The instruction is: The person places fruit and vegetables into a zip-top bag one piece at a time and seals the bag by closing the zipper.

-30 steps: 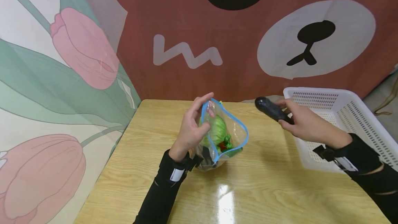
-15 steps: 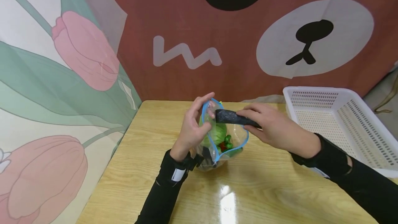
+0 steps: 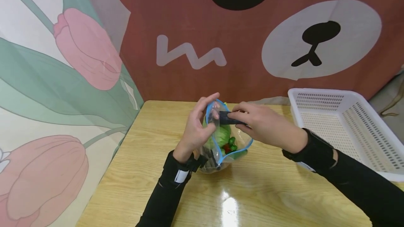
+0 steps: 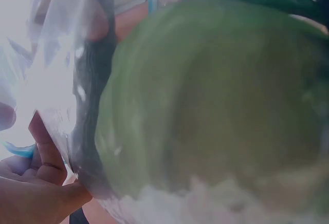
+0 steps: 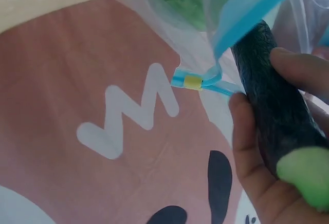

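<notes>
A clear zip bag (image 3: pixel 217 153) with a blue rim stands on the table, its mouth gaping to the right. My left hand (image 3: pixel 197 130) holds the left side of the rim, with the thumb outside and some fingers showing through the plastic. Inside are a green cabbage (image 3: pixel 223 135), small green peppers (image 3: pixel 233 144), something red, and dark items too blurred to name. My right hand (image 3: pixel 263 123) grips a long dark eggplant (image 3: pixel 224 117), whose front end is in the bag's mouth. Its pale green end (image 5: pixel 308 175) shows in the right wrist view. The cabbage (image 4: pixel 205 95) fills the left wrist view.
A white perforated plastic basket (image 3: pixel 359 97) stands at the right on the wooden table (image 3: pixel 151 143). Behind the table hangs a brown cloth (image 3: pixel 195 83) with a bear drawing. A yellow slider (image 5: pixel 193 82) sits on the blue zip.
My right hand has carried the eggplant left from beside the basket into the mouth of the bag. The left hand and the bag have hardly moved.
</notes>
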Demonstrator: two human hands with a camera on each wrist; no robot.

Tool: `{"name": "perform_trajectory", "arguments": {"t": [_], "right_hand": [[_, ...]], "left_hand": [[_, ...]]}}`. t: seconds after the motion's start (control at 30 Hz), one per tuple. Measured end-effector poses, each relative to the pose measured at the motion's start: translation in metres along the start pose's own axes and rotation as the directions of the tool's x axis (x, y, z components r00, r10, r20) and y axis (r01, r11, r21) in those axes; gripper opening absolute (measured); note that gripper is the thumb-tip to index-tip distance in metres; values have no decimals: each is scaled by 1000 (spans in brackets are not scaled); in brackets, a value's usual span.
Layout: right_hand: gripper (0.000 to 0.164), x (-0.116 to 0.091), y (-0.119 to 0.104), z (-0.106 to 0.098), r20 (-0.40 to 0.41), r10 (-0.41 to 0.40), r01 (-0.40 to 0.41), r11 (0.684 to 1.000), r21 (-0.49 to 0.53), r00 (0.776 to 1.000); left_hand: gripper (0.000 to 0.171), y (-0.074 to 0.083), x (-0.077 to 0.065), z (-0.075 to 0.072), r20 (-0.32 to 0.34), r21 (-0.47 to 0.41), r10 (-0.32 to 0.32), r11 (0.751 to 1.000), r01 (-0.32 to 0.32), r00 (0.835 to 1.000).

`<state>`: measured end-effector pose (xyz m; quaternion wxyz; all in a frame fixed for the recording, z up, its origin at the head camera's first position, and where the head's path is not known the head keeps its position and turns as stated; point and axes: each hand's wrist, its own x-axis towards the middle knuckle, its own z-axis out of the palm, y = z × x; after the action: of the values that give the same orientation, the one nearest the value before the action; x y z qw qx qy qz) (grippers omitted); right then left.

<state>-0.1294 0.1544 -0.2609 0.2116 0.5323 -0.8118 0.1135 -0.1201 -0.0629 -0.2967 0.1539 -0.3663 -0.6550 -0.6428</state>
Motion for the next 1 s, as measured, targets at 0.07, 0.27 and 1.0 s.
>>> {"name": "perform_trajectory", "arguments": {"t": [0.07,0.27,1.0], "right_hand": [[37,6,-2,0,10,-30,31,996,-79,1000],[34,19,-5,-3,47,-123,131,938,-320,991],[39,7,9,-27,420,-103,-51,940,338,902]], "left_hand": [[64,0,0,-1,-7,4,1,1000,-1,1000],[67,0,0,-4,-34,31,26,999,-25,999],[69,-3,1,-6,-39,-10,55,998,-56,998]]}}
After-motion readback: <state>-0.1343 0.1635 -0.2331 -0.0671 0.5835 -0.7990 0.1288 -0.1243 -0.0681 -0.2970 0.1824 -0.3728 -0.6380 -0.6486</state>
